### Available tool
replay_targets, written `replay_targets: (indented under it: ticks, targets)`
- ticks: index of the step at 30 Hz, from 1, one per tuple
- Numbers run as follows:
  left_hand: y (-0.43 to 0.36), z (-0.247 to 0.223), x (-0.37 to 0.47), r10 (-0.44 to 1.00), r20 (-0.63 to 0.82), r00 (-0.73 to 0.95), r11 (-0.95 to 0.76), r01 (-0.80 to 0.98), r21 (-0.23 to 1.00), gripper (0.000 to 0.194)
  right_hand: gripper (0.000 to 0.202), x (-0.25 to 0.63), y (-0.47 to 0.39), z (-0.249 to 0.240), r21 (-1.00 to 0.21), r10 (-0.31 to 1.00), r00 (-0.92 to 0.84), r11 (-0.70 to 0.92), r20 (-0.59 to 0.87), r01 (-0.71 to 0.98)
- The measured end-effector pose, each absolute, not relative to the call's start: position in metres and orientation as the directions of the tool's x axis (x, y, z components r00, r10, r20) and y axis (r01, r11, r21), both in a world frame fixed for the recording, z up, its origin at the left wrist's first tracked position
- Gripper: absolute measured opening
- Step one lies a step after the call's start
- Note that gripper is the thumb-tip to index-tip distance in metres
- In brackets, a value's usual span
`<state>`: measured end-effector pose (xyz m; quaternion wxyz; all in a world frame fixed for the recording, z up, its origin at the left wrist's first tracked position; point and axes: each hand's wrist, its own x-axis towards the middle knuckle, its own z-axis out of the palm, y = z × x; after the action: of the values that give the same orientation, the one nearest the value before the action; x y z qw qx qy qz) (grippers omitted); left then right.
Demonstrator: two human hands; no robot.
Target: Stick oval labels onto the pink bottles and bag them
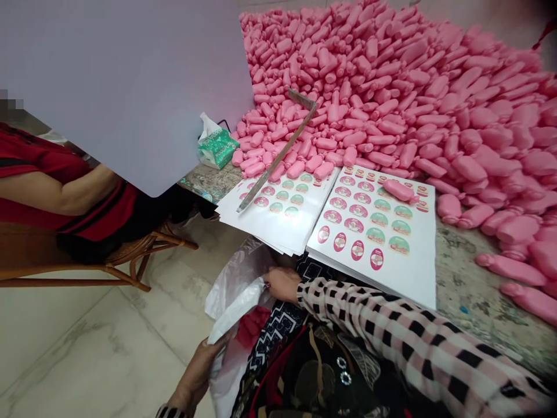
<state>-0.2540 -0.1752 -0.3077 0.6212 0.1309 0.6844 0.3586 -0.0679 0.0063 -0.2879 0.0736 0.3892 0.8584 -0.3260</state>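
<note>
Beside my lap hangs a white plastic bag (237, 305), its mouth spread apart, with pink bottles (252, 326) visible inside. My left hand (198, 368) grips the near side of the bag's rim, thumb on top. On the far side of the rim, my right hand (282, 284) has its fingers closed on the plastic. Sheets of round and oval stickers (376, 232) lie in a stack on the table above my right forearm, with one pink bottle (398, 190) resting on them. A second sticker stack (282, 203) lies left of it.
A huge heap of pink bottles (369, 87) covers the table's back and right. A metal angle bar (282, 152) lies across the left stack. A green tissue pack (217, 145) stands by a grey panel (143, 75). A seated person's arm (73, 188) shows at left.
</note>
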Motion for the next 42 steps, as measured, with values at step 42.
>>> replay_targets:
  ticks: [42]
  targets:
    - [-0.104, -0.250, -0.274, 0.682, -0.725, 0.092, 0.716, -0.282, 0.638, 0.057, 0.026, -0.025, 0.004, -0.306, -0.946, 0.887, -0.441, 0.017, -0.135, 0.324]
